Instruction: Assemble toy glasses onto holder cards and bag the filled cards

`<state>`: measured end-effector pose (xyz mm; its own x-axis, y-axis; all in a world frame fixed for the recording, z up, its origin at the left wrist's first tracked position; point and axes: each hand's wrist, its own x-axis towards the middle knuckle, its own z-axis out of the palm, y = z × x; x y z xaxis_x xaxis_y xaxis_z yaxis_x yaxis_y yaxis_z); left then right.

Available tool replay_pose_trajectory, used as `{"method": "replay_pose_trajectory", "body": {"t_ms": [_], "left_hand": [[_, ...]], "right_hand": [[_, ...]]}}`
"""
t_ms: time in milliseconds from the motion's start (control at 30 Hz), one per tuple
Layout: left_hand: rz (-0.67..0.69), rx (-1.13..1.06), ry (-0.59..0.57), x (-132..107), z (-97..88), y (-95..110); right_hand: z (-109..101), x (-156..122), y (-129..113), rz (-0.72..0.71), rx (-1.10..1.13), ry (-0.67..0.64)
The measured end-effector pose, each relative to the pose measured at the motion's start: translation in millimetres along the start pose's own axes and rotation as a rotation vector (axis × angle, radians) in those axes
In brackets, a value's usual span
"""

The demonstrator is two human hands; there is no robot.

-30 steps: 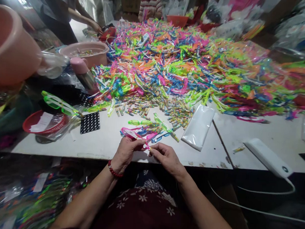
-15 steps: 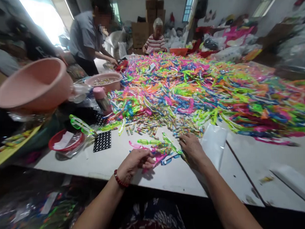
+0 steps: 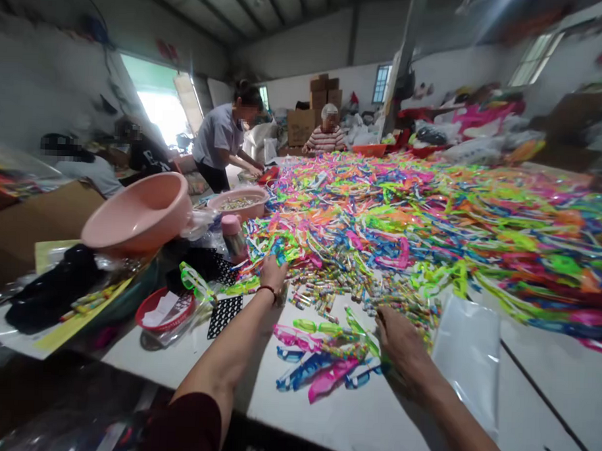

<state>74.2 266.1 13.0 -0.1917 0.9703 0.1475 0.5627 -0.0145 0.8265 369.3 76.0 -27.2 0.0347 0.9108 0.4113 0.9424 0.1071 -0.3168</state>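
My left hand [image 3: 273, 277] reaches to the near edge of a big heap of colourful plastic glasses [image 3: 380, 212]; its fingertips are among the frames and hard to make out. My right hand [image 3: 403, 341] is low over the table with curled fingers, beside a green pair of glasses [image 3: 362, 331] and short patterned sticks [image 3: 335, 289]. Whatever it may pinch is hidden. Between my hands lies a small group of glasses: a pink pair [image 3: 332, 379], a blue pair [image 3: 303, 371] and several others, with some patterned sticks among them.
To the left stand a red basket [image 3: 165, 323], a black dotted sheet [image 3: 225, 317], a pink-lidded bottle [image 3: 234, 236] and a large pink basin [image 3: 138, 213]. A white plastic packet [image 3: 467, 363] lies right of my right hand. Two people [image 3: 220, 137] [image 3: 326, 135] work across the table.
My left hand has moved forward and left from the small group to the heap's edge. Pink and blue glasses now lie uncovered there. My right hand stays near the sticks; the view has tilted up.
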Motion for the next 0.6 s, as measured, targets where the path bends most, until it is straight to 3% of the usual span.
{"method": "replay_pose_trajectory", "body": {"t_ms": [100, 200, 367, 467, 600], "left_hand": [[0.015, 0.018, 0.005, 12.1, 8.4, 7.6], [-0.032, 0.001, -0.02, 21.3, 11.2, 11.0], [-0.206, -0.099, -0.07, 21.7, -8.0, 9.0], [-0.286, -0.23, -0.113, -2.7, -31.5, 6.3], [-0.321, -0.452, -0.259, -69.4, -60.4, 4.4]], "right_hand": [[-2.8, -12.4, -11.1, -0.084, 0.129, 0.143], [-3.3, -31.7, -22.1, -0.063, 0.183, 0.202], [-5.6, -67.6, -39.0, 0.026, 0.346, 0.103], [-16.1, -79.8, -56.9, 0.136, 0.482, -0.027], [-34.7, -77.5, -88.0, 0.264, 0.675, -0.101]]}}
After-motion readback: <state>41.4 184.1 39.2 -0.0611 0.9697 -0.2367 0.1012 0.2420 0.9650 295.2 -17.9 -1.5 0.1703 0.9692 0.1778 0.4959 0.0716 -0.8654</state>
